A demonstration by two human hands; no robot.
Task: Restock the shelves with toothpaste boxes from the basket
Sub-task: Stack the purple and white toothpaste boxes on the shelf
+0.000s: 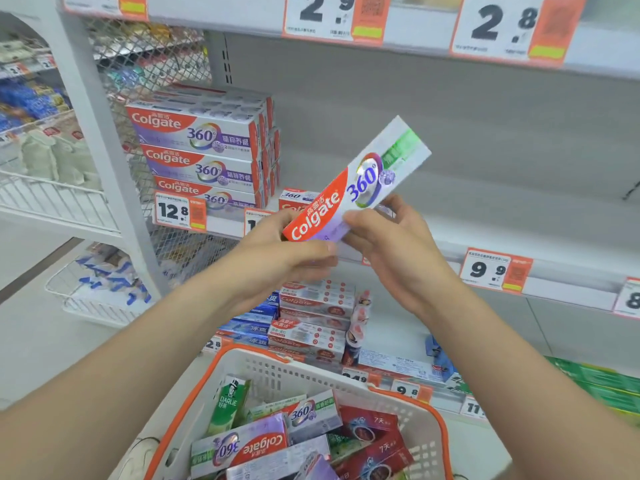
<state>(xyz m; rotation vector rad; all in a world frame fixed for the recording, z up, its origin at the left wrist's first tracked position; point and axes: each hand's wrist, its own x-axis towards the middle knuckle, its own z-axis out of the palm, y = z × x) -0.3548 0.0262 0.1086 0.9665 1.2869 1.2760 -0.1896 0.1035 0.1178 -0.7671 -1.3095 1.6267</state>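
A Colgate 360 toothpaste box [367, 174] with a green end is held tilted in front of the middle shelf [519, 209]. My left hand [287, 251] grips its lower red end from the left. My right hand [394, 237] pinches the same end from the right. Below, a white basket with an orange rim [408, 396] holds several toothpaste boxes [242, 445], among them Colgate 360, a green Darlie box and red boxes. A stack of Colgate 360 boxes [201, 150] stands at the left end of the shelf, with one more box [298, 199] lying beside it.
The upper shelf edge carries price tags [332, 15]. More price tags [495, 268] line the middle shelf edge. The lower shelf holds stacked Colgate boxes [311, 317] and green boxes [602, 379] at the right. A wire rack with goods [52, 161] stands to the left.
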